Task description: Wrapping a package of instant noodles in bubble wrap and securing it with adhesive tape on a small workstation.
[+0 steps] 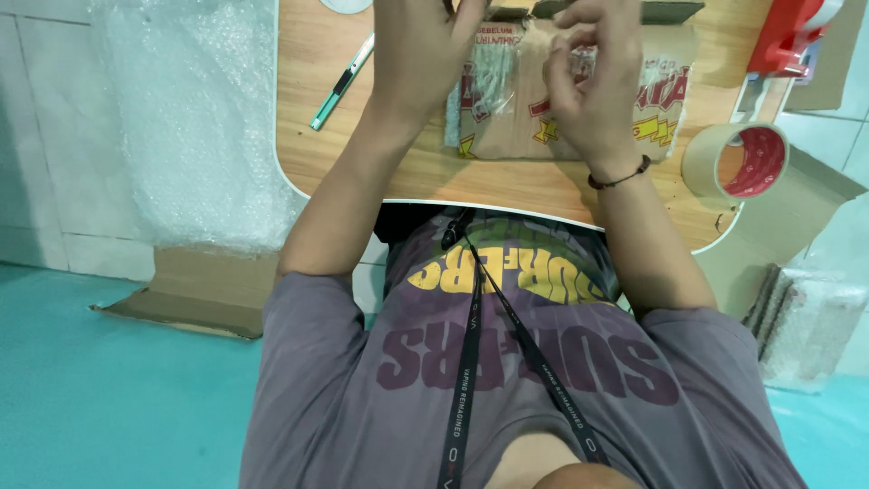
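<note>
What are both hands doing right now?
Left hand: open, resting on the printed brown parcel.
Right hand: fingers curled over the parcel; whether it grips anything cannot be told.

The top edge cuts off the fingertips of the left hand [418,54] and part of the right hand [593,77], so their grip cannot be told. Both hands cover much of the parcel [570,100], whose far end also runs out of frame. Right of the parcel, the red dispenser [789,36] is cropped at the top edge (only its lower body shows). Left of the parcel, the pen [342,81] is too small for detail, and a pale round thing [346,4] above it is nearly all cut off
</note>
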